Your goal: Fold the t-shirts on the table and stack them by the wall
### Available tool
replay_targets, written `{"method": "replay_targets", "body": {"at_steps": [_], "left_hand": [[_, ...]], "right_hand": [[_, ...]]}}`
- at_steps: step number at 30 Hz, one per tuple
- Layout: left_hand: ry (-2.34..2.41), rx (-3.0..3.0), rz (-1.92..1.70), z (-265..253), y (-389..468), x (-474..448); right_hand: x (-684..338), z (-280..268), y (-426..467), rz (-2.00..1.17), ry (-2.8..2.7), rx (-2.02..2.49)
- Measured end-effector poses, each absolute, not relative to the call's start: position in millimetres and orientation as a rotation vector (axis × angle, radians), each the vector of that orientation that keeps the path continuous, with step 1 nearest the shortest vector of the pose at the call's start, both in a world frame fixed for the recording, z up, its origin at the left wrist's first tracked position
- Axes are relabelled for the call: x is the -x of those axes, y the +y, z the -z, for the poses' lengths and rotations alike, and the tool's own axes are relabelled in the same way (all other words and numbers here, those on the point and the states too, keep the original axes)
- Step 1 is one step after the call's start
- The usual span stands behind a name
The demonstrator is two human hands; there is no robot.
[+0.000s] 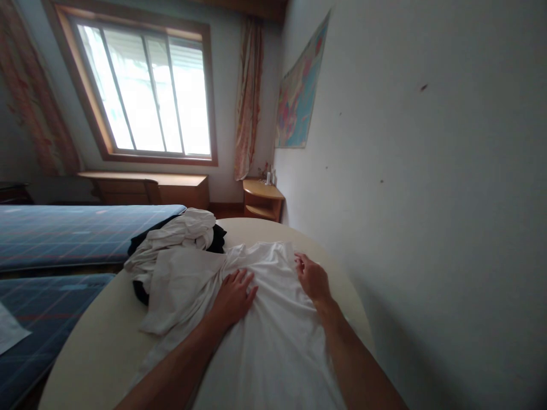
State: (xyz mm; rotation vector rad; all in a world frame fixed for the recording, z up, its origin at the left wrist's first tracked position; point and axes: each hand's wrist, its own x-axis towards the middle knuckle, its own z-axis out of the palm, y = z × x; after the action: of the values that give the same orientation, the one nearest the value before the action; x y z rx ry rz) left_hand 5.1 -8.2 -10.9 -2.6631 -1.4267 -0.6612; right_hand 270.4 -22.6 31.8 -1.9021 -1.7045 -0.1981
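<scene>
A white shirt (273,341) lies spread and wrinkled on the round cream table (94,341), its near end running out of view at the bottom. Flat on the cloth, with fingers apart, rests my left hand (236,296), left of the shirt's middle. My right hand (314,278) is at the shirt's right edge near the far end, fingers bent and closed on the fabric there; the thumb is mostly hidden. A sleeve-like part of white cloth (179,285) spreads out to the left of my left hand.
Crumpled white and black clothes (183,228) are heaped at the table's far left. Blue plaid mattresses (85,233) lie beyond the left edge. A bare wall (427,228) stands close on the right. A wooden corner stand (262,193) and a desk (179,181) are at the back.
</scene>
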Motion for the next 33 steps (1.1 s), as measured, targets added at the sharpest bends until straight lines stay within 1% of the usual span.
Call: {"method": "replay_targets", "body": {"at_steps": [2,7,10,13,17,23,25,30,33], "left_hand": [[-1.427,2.662,0.67,11.1,-8.4,-5.2],[-1.435,2.662,0.648,11.2,-8.7,-5.6],[-1.443,2.674,0.633,10.3,-8.9,-5.4],[-1.439,2.687,0.629,9.9,-8.8,-5.1],[-1.446,2.691,0.617,10.5,-8.5,-4.9],[-1.433,2.687,0.645,11.3,-8.2,-4.8],[-1.439,2.689,0.639,11.4,-8.4,-4.9],[-1.446,2.682,0.665,12.9,-8.3,-5.2],[-1.44,2.679,0.691,14.0,-7.8,-5.1]], "right_hand": [[-273.9,-30.0,-22.7,0.157,-1.677,1.941],[-292.0,-14.7,-19.3,0.309,-1.559,2.141],[-295.6,-6.0,-17.7,0.284,-1.543,2.275],[-294.7,-3.1,-15.6,0.287,-1.566,2.288],[-293.0,-7.2,-12.7,0.299,-1.6,2.219],[-280.3,-27.8,-22.5,0.284,-1.602,1.968],[-271.1,-35.9,-31.2,0.205,-1.682,1.862],[-250.6,-44.8,-47.6,-0.159,-1.996,1.676],[-245.5,-40.2,-46.4,-0.115,-2.069,1.613]]}}
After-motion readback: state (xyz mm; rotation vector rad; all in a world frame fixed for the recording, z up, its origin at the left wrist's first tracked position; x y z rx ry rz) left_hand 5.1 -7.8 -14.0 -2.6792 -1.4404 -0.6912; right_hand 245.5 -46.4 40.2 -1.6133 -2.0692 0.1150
